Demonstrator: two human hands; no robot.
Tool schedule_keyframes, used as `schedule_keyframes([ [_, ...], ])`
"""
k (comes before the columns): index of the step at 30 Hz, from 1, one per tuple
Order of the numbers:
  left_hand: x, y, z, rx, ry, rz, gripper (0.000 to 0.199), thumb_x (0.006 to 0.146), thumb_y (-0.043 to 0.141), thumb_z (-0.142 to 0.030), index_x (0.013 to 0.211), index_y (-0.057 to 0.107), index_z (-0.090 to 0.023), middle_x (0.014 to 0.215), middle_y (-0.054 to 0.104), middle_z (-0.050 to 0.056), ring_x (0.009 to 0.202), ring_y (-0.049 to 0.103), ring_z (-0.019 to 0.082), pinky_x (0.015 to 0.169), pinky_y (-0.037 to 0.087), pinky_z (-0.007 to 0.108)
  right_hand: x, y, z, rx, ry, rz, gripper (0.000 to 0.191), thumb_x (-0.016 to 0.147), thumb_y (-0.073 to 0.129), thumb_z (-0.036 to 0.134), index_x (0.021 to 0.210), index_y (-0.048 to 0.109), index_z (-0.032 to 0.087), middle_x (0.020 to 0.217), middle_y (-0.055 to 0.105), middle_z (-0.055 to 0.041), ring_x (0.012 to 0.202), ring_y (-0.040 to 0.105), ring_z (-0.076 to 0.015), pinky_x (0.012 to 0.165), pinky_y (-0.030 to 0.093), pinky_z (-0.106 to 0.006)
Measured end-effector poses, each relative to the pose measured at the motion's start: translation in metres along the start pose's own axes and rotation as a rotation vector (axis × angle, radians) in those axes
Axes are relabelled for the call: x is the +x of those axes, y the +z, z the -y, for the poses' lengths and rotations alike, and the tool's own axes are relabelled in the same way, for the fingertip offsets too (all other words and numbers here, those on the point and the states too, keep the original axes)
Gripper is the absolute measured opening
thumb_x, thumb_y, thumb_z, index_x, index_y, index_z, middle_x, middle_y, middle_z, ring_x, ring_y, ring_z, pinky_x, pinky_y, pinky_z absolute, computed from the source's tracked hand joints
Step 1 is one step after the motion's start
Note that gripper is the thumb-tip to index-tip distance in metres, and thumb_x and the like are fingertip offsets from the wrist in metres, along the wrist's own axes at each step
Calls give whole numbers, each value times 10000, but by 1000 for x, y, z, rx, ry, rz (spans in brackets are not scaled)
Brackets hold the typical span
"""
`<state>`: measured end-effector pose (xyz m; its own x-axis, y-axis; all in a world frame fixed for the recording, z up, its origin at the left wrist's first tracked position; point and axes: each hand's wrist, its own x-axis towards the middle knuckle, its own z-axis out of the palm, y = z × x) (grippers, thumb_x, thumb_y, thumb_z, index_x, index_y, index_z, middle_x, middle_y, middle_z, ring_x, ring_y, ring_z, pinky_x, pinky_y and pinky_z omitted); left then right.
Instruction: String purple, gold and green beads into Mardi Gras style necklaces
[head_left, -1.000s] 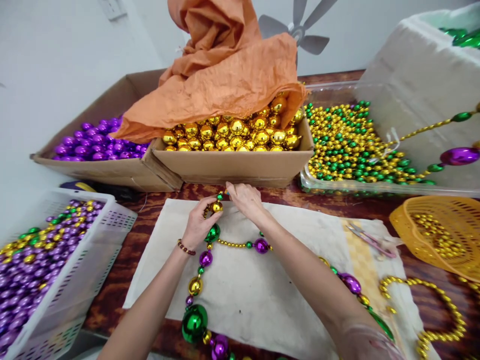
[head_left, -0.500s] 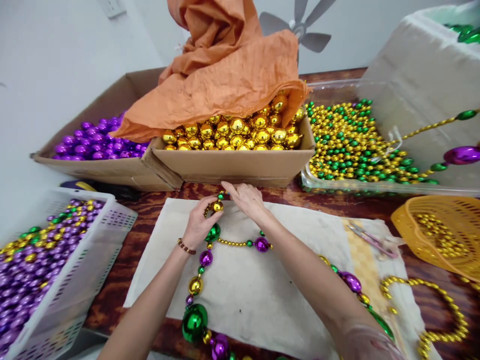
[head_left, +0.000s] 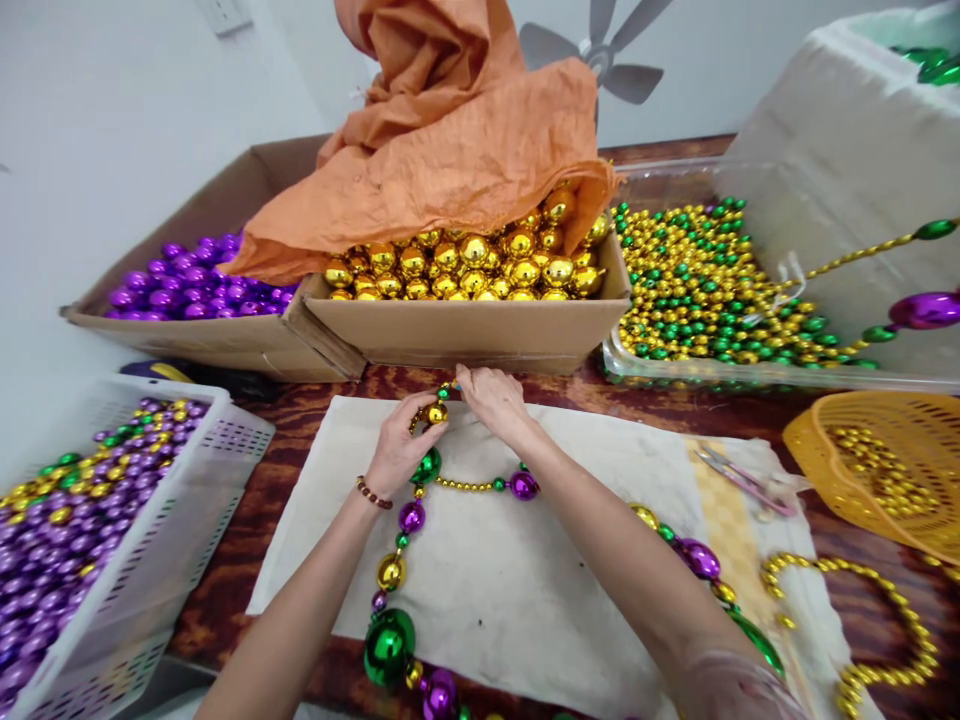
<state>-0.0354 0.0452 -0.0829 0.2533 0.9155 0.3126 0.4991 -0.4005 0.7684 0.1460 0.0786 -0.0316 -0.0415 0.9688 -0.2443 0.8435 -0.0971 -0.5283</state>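
Note:
A strand of green, purple and gold beads runs down the left part of a white cloth. Near the cloth's back edge my left hand pinches this strand around a gold bead. My right hand is closed at the strand's upper end, just right of the left, its fingertips on small beads. A branch of small gold beads leads to a purple bead beside my right forearm. More beads lie right of that forearm.
Behind stand boxes of purple balls and gold balls, partly under orange cloth. A white basket is left; a clear bin, yellow basket, pliers and gold bead string are right.
My right hand has shifted slightly, its fingers drawn a little closer together at the strand's end. The beads right of my forearm have moved slightly left. My left hand is nearly unchanged.

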Motion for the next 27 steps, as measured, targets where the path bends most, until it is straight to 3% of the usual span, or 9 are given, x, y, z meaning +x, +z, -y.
schedule_keyframes([
  [5,0,-1,-1,-19,-23,-9,308,835,710,-309,1118,655,-200,1162,698,86,1086,657,216,998,507,398,8,7,-10,136,-39,-12,578,1046,272,497,931,768,223,939,770,-95,1014,690,-256,884,464,-325],
  [8,-3,-1,0,-50,-58,-46,322,824,717,-319,1119,660,-203,1173,696,87,1099,652,224,1009,498,406,14,11,-17,426,-42,67,674,1002,286,637,708,714,208,692,693,-62,740,670,-204,720,483,-280],
  [12,-7,1,4,-140,-118,-98,348,817,726,-341,1129,659,-201,1186,691,96,1094,652,231,1007,493,410,18,12,-21,900,38,239,757,908,310,793,576,612,184,511,536,-17,466,494,-122,488,424,-238],
  [16,-9,4,6,-204,-147,-128,384,813,732,-347,1159,652,-202,1174,692,97,1101,649,236,1015,485,413,18,15,-22,1156,91,325,727,909,361,774,566,596,178,502,513,-2,442,476,-108,496,462,-241],
  [20,-10,6,4,-225,-152,-136,384,803,741,-347,1150,660,-206,1173,693,93,1117,644,240,1027,478,416,17,16,-21,1279,71,421,683,941,377,718,573,572,177,501,501,12,438,460,-102,498,448,-230],
  [27,-11,5,5,-233,-168,-150,391,812,736,-353,1161,651,-199,1184,690,100,1125,642,235,1041,473,418,11,11,-18,1420,45,668,719,910,275,801,574,479,200,478,385,52,426,345,-99,464,393,-221],
])
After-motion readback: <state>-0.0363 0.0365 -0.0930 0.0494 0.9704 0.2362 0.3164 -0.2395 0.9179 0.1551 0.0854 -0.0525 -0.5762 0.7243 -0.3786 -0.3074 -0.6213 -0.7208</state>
